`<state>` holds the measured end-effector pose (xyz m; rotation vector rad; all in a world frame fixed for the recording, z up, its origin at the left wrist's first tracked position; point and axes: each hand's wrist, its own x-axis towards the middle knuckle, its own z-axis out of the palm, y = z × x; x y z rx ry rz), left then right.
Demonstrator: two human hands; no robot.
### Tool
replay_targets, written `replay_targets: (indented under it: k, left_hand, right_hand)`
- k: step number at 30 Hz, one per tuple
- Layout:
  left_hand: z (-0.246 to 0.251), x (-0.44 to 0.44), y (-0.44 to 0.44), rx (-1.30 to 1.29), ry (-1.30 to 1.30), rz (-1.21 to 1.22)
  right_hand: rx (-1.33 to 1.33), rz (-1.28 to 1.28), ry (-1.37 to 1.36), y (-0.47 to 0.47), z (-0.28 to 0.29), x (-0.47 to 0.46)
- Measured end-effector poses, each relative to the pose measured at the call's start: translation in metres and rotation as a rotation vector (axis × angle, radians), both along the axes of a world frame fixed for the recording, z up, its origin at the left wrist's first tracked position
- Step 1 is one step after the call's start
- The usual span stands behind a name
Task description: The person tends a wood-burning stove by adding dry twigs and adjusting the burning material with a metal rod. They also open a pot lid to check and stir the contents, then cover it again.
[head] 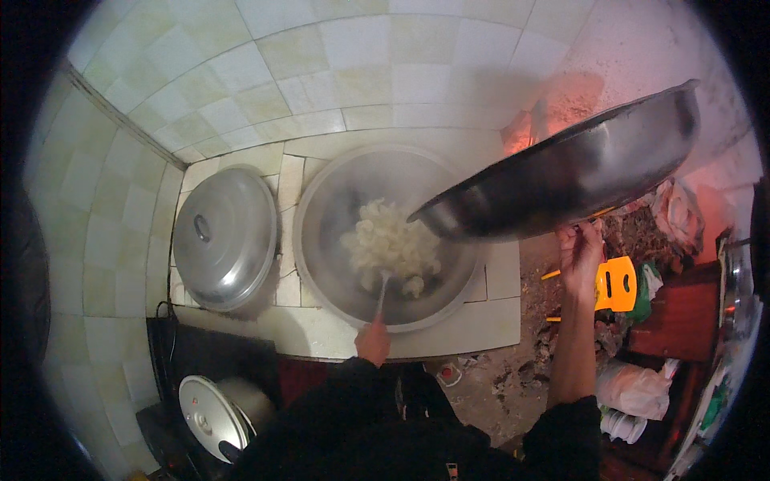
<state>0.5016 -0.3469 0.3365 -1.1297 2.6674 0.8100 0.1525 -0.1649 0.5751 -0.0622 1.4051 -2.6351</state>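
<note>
My left hand (374, 343) grips the handle of a metal utensil (382, 294), whose working end rests at a heap of pale, lumpy food pieces (391, 240). The food lies in a large wok (313, 276) set into the tiled stove top, with steam over it. My right hand (580, 249) holds up a big dark metal basin (565, 174) from beneath. The basin is steeply tilted, its lower rim above the wok's right side; its inside is hidden from view.
A domed metal lid (225, 234) lies left of the wok. A rice cooker (213, 415) stands at lower left. At right are an orange plastic stool (616, 282), plastic bags (634, 388) and a red wooden surface (680, 318). Tiled walls rise behind and left.
</note>
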Motion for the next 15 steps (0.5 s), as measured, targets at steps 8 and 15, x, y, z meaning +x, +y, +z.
replay_targets:
  k: [8,15]
  left_hand:
    - [-0.042,-0.075,-0.015,-0.186,0.166,0.075]
    - [-0.007,-0.112,-0.107,0.036,0.338,0.050]
  right_hand:
    - [0.079,-0.095,-0.030,0.002,-0.001,0.006]
    - [0.051,-0.041,-0.041,0.008,-0.005,0.014]
